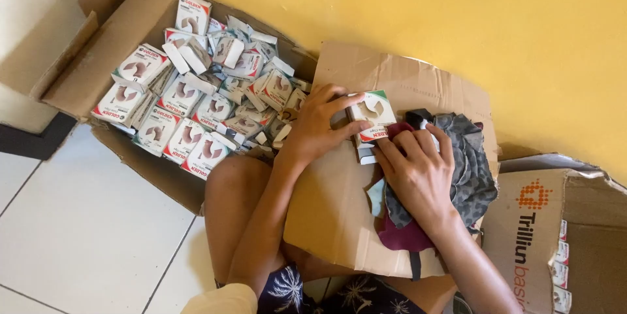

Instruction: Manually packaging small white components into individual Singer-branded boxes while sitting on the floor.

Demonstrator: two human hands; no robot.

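small white glossy printed card box (372,113) at frame centre, creased matt brown corrugated cardboard sheet (339,203), soft grey patterned and maroon cloth scraps (473,170), smooth white floor tiles (85,222) lower left, matt yellow painted wall (457,13)

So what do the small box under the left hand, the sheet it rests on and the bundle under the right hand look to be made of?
The small box under the left hand looks like thin printed card, white and slightly glossy, with folded flaps. The sheet is brown corrugated cardboard, matte, creased and torn at the edge. The bundle under the right hand appears to be soft woven cloth scraps, grey patterned and maroon, limp and wrinkled.
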